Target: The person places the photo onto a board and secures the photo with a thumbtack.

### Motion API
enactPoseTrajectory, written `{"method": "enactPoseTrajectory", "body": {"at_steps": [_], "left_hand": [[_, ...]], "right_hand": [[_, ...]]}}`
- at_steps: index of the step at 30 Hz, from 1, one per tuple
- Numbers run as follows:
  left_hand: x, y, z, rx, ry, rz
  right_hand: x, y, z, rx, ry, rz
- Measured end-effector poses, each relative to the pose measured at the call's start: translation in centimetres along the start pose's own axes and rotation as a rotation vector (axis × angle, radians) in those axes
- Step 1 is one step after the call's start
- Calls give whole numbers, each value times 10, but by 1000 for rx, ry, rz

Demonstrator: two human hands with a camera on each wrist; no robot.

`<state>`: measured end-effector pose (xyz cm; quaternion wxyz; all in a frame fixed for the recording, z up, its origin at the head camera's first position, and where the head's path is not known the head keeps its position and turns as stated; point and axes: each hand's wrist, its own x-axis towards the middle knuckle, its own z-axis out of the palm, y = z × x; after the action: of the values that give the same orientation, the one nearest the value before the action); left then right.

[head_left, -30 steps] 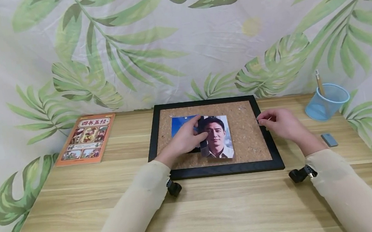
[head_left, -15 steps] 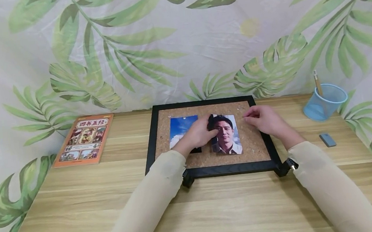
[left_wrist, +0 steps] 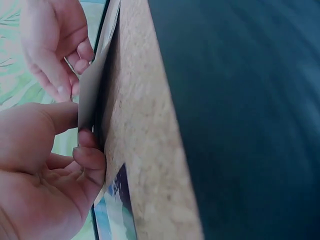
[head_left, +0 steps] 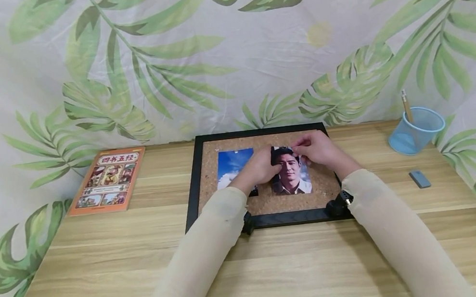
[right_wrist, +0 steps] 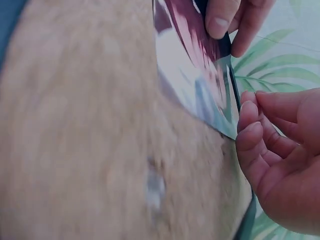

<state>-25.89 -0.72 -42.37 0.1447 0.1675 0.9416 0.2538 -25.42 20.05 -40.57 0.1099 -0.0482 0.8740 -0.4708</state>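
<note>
A corkboard [head_left: 266, 207] in a black frame lies on the table. My left hand [head_left: 259, 169] pinches the left edge of a portrait photo [head_left: 291, 179] near its top, over the board. In the left wrist view the photo [left_wrist: 92, 87] stands tilted off the cork, between thumb and fingers. At its upper right corner is my right hand [head_left: 318, 149], thumb and fingertips pinched together. Between those fingertips is something tiny, apparently a push pin, mostly hidden. A sky photo [head_left: 233, 164] lies on the cork at left, with a clear pin at its top, partly covered by my left hand.
A clear push pin [right_wrist: 155, 190] sticks in the cork. An orange book [head_left: 108, 181] lies on the left. On the right are a blue mesh cup [head_left: 411, 137] holding a pencil [head_left: 406, 105], and a small grey block [head_left: 420, 178]. A leaf-patterned cloth [head_left: 195, 75] hangs behind the table.
The portrait photo has moved right across the board with my left hand, uncovering more of the sky photo. My right hand has come left from the frame's right edge to the photo's top corner.
</note>
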Motion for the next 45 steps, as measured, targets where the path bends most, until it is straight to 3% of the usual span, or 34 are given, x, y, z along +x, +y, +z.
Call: {"method": "enactPoseTrajectory", "body": {"at_steps": [3,8,14,19,25,30,34,41,45], "left_hand": [[6,-3,3,15,-8,-26],[20,-11,15,57,-11,-12],[36,-21,28,105,-23,-1],[41,-26,27,114,-33,10],[40,-24,23,85,-38,18],[35,-20,20,55,-44,28],[34,-19,20,49,-52,0],[35,-17,21,73,-25,-16],[27,-10,16,82,-15,-14]], "right_hand": [[8,-1,7,6,13,6],[20,-3,12,-16,44,31],[32,-7,16,-155,42,12],[39,-13,19,-220,16,-17],[46,-19,19,-265,1,58],[50,-23,16,-240,-21,136],[49,-23,14,-207,-19,207],[45,-18,11,-51,8,341],[46,-17,9,-15,0,370]]}}
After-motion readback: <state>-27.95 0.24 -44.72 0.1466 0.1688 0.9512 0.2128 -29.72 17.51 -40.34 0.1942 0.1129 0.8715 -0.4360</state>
